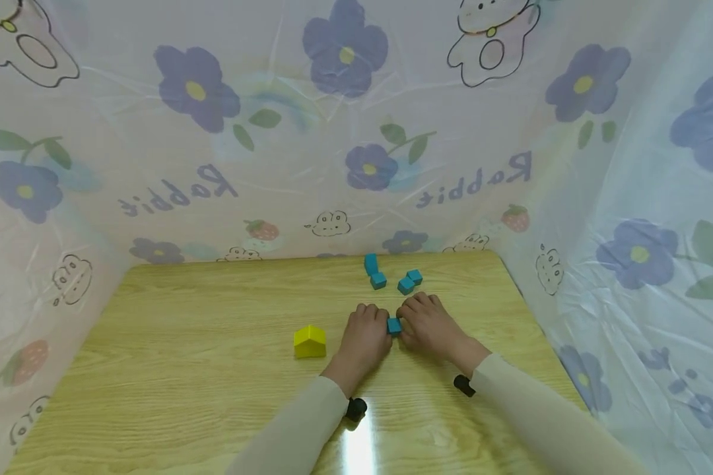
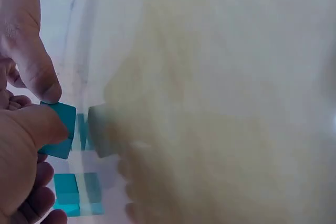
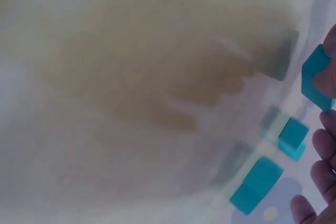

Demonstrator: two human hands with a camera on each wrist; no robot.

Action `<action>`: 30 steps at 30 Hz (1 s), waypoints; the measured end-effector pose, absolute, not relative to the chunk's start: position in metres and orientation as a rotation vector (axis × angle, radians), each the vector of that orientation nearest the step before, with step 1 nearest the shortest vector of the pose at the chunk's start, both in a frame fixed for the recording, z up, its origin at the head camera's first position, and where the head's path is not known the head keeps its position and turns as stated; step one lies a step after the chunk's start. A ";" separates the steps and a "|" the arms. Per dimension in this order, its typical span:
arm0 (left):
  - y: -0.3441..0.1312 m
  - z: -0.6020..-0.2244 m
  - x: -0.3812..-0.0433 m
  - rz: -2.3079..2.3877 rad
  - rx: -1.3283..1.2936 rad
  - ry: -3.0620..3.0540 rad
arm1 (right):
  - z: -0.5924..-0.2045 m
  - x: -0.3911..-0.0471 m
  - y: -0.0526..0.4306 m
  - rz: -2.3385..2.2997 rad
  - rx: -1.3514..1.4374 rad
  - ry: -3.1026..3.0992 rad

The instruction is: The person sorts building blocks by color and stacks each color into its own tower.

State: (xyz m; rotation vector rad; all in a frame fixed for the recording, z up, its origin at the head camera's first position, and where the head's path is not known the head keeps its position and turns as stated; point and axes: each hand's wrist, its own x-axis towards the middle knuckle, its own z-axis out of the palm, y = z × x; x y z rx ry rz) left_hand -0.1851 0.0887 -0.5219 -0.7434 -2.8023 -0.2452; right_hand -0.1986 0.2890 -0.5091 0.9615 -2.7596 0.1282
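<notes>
While I watch from my end, my left hand (image 1: 365,335) and right hand (image 1: 430,324) are both pinching one blue cube (image 1: 395,326) between them. Two blue blocks (image 1: 378,281) sit at its 11 o'clock, another pair (image 1: 406,285) near 1, yellow block (image 1: 309,343) around 9.

At the right edge, the right grip (image 3: 324,145) pinches a blue block (image 3: 311,80), its thumb lying across the face; another fingertip (image 3: 331,44) meets the block's upper end. Below stand two blue shapes, one (image 3: 294,132) near the curled fingers, the other (image 3: 256,184) lower left. The glossy surface (image 3: 94,145) fills the left, carrying blurred reflections. A purple flower (image 3: 270,213) with a yellow centre shows at the bottom.
</notes>
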 end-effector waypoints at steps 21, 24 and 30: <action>0.067 -0.527 -0.167 -0.069 -0.797 -2.841 | -0.515 -0.177 0.272 0.096 0.990 -2.752; 0.067 -0.527 -0.168 -0.052 -0.797 -2.838 | -0.516 -0.178 0.271 0.097 0.993 -2.739; 0.066 -0.525 -0.170 -0.013 -0.798 -2.863 | -0.516 -0.180 0.269 0.095 0.998 -2.722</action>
